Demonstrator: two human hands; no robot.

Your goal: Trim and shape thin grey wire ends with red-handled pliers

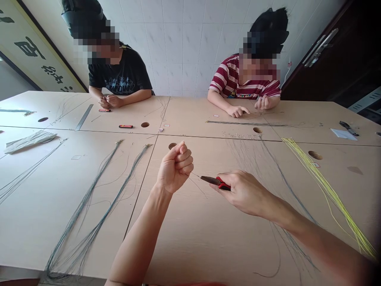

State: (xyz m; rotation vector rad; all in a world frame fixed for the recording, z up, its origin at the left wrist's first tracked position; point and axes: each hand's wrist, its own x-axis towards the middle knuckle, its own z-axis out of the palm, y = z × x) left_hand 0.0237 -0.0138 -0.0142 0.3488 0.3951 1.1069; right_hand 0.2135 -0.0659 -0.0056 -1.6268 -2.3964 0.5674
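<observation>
Fingers curled into a fist, my left hand (pixel 177 169) is raised above the table, closed on a thin dark cord (pixel 199 186) whose loose ends stick out below the little finger. My right hand (pixel 242 188) grips small pliers (pixel 216 182) with red-and-black handles and dark jaws. The jaw tips point left and meet or nearly meet one cord end; whether they pinch it I cannot tell. Beneath my right forearm runs a bundle of grey-blue cords (pixel 287 182). To the left lie two more grey-blue cord bundles (pixel 98 178) with small metal ends.
Yellow cords (pixel 324 178) lie at the right. Two people (pixel 122 75) sit across the table (pixel 184 246), hands on it. Small metal pieces (pixel 241 136), a ruler (pixel 83 117), a red-and-black marker-like stick (pixel 126 126) and a white cloth-like bundle (pixel 29 141) lie about. The tabletop has round holes.
</observation>
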